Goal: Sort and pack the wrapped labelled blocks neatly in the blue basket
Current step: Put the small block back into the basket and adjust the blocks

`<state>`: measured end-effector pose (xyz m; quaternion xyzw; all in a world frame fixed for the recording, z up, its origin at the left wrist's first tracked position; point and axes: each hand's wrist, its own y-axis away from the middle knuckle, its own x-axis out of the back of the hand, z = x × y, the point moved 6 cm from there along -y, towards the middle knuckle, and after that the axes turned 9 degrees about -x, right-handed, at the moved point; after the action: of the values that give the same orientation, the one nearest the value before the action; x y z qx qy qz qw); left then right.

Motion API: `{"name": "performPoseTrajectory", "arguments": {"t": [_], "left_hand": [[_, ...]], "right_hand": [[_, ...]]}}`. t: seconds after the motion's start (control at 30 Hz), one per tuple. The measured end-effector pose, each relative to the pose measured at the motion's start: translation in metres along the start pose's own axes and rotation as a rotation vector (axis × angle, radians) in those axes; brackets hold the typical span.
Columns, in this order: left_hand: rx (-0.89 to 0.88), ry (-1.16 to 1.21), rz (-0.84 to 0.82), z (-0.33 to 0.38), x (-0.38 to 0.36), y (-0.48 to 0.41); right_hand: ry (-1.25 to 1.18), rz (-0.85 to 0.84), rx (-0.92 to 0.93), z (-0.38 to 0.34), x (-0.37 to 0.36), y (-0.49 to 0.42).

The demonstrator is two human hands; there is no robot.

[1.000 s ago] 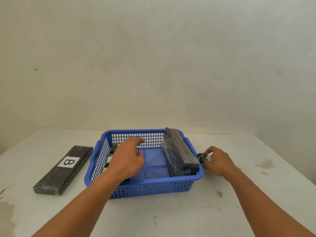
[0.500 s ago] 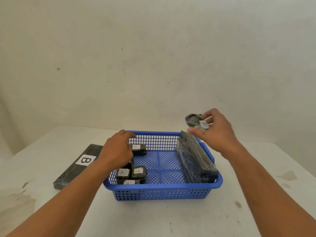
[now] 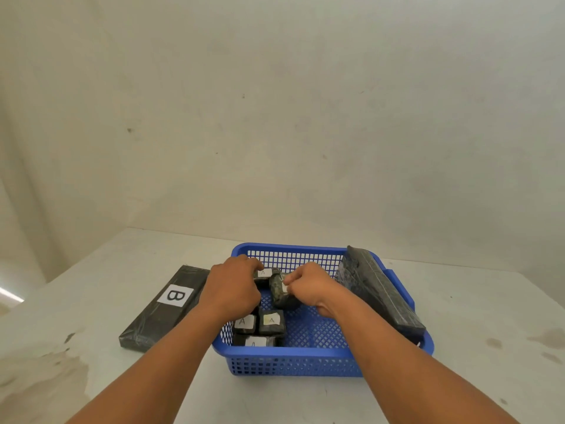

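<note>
The blue basket (image 3: 293, 361) sits on the white table. In its left half lie several small black wrapped blocks labelled A (image 3: 271, 323). My right hand (image 3: 308, 286) is shut on another small wrapped block (image 3: 279, 293), held low over the basket's middle. My left hand (image 3: 232, 286) is curled over the left side of the basket, its fingertips touching a small A block (image 3: 263, 275) near the back wall. A long black wrapped block (image 3: 377, 289) leans on edge against the basket's right wall.
A long flat black block labelled B (image 3: 166, 307) lies on the table just left of the basket. The white table (image 3: 489, 316) has stains at the left and right. A plain wall stands behind.
My right hand has carried the small block from above the basket's right rear corner down and left into the basket's middle. My left hand stays over the left-side blocks.
</note>
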<state>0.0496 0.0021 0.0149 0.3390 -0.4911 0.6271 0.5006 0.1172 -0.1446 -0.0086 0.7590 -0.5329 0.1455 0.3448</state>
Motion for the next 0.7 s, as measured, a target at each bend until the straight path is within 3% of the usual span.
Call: {"name": "performPoseTrajectory", "arguments": {"t": [0.23, 0.47, 0.7], "left_hand": [[-0.012, -0.083, -0.065, -0.003, -0.007, -0.004], [-0.099, -0.289, -0.171, 0.005, -0.014, -0.002], [-0.169, -0.457, -0.282, 0.009, -0.024, 0.0]], "right_hand": [[0.153, -0.019, 0.071, -0.003, -0.014, 0.001], [0.29, 0.077, 0.1, -0.005, -0.018, -0.004], [0.315, 0.081, 0.153, -0.006, -0.011, 0.007]]}}
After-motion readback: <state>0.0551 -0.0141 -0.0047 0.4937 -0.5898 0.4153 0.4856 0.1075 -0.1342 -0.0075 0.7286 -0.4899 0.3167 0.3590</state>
